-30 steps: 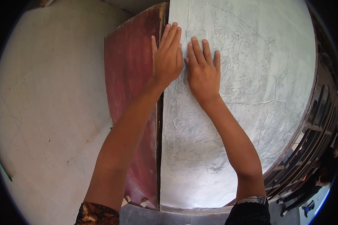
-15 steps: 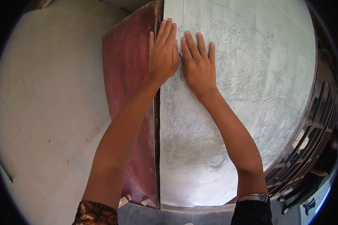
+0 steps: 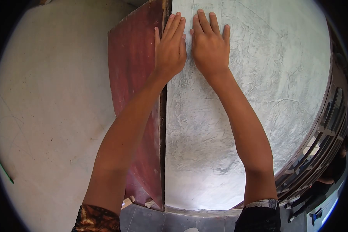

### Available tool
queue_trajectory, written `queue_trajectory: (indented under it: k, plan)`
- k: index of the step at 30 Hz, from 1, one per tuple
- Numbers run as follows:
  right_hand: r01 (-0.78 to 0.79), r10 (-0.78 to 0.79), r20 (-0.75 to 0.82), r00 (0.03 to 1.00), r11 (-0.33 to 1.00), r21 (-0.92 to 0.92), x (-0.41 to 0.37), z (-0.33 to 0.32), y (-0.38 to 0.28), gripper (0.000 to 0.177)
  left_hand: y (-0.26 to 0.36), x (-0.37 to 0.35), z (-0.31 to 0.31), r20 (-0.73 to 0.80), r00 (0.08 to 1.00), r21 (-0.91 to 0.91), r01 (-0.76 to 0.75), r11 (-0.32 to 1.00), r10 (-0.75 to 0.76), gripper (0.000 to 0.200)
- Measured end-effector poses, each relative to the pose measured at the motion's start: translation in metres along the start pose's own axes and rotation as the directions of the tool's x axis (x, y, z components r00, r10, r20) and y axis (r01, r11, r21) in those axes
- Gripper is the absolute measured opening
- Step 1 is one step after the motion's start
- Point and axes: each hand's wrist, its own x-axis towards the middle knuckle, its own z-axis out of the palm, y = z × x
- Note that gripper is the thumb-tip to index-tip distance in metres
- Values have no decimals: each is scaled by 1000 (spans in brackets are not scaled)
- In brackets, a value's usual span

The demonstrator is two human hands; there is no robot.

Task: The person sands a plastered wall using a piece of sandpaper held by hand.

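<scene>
Noting two hands, both lying flat against one grey plastered wall [image 3: 259,96]; the left hand [image 3: 169,48] is resting open, fingers straight and close together, gripping nothing, straddling the seam where one red wooden board [image 3: 133,85] is meeting the plaster; the right hand [image 3: 209,44] is pressing just beside it, likewise open and empty, wholly on the plaster. One pale wall [image 3: 46,116] is standing left of the board; tiled floor [image 3: 150,220] is showing below; one window grille [image 3: 330,127] is curving at right; one other person [image 3: 330,174] is showing near its lower end.
</scene>
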Motion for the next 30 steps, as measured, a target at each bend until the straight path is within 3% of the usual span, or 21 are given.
queue_trajectory:
  k: [2,5,10,14,18,21,25,30]
  plan:
    - [-18,14,73,997,998,60,-34,-15,-11,40,0,1,2,-3,1000,4,-2,1000,2,51]
    - [27,-27,104,994,1000,-3,-53,-20,-11,40,-1,-1,2,-21,1000,0,0,1000,0,51]
    - [-22,22,34,999,1000,-4,6,-5,-1,39,0,-1,0,7,1000,2,-1,1000,1,51]
    - [-26,20,154,988,999,36,-64,-27,-21,40,-1,-2,1,3,1000,-9,6,1000,-6,51]
    - [-14,13,34,999,999,31,-7,-8,-4,38,0,-1,0,7,1000,-12,8,1000,-8,51]
    - [-30,30,33,999,1000,6,-3,-7,-8,38,-1,0,0,10,1000,-5,5,1000,-5,51]
    - [-37,31,102,994,998,55,-59,-32,-23,38,-1,-2,1,2,1000,-16,6,1000,-6,51]
    - [-57,57,0,998,998,-2,3,-3,-3,39,-3,0,2,-4,1000,0,-26,1000,26,50]
